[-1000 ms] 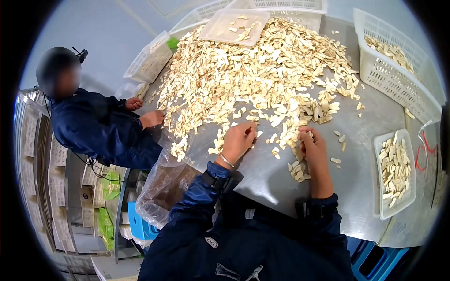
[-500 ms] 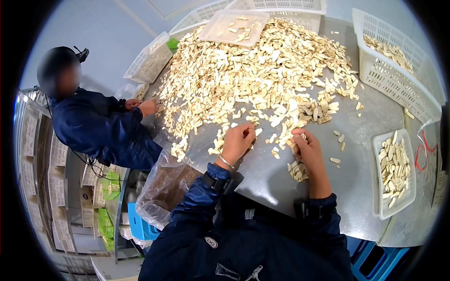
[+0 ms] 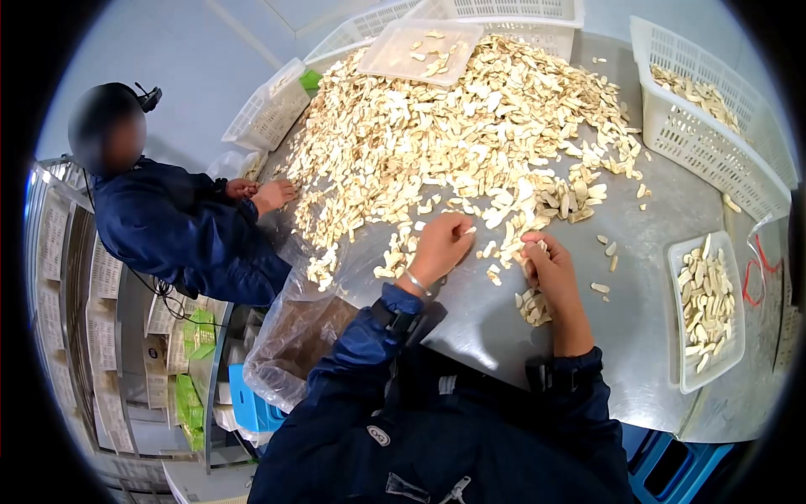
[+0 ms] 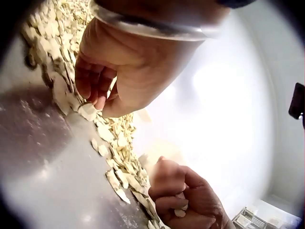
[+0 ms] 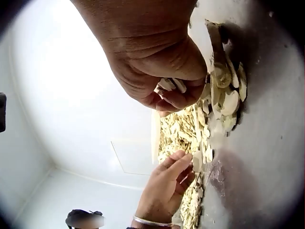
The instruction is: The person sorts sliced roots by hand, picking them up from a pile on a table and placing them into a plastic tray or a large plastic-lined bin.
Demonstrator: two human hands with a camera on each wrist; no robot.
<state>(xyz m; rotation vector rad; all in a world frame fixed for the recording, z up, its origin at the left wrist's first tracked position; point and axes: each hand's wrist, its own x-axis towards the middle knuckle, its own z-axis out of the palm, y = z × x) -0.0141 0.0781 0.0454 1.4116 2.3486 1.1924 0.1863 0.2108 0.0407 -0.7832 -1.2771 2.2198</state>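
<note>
My left hand (image 3: 443, 249), with a bracelet at the wrist, pinches a pale dried slice (image 4: 87, 112) between thumb and fingertips at the near edge of the heap. The heap of pale dried slices (image 3: 453, 126) spreads over the metal table (image 3: 634, 244). To its right, my right hand (image 3: 552, 270) curls round a few slices (image 5: 170, 85), which show between thumb and fingers. Just below that hand lies a small cluster of slices (image 3: 532, 307).
A tray of slices (image 3: 674, 336) stands at right, below a white perforated basket (image 3: 688, 134). Another tray (image 3: 374, 55) rests on the heap. At left, another person (image 3: 180, 223) handles slices. A plastic-lined box (image 3: 277, 353) is at the table's near left edge.
My left hand has shifted slightly right and away from me. The right hand moved a little left, then stayed put. The other person's hands moved away from the heap, then back toward it.
</note>
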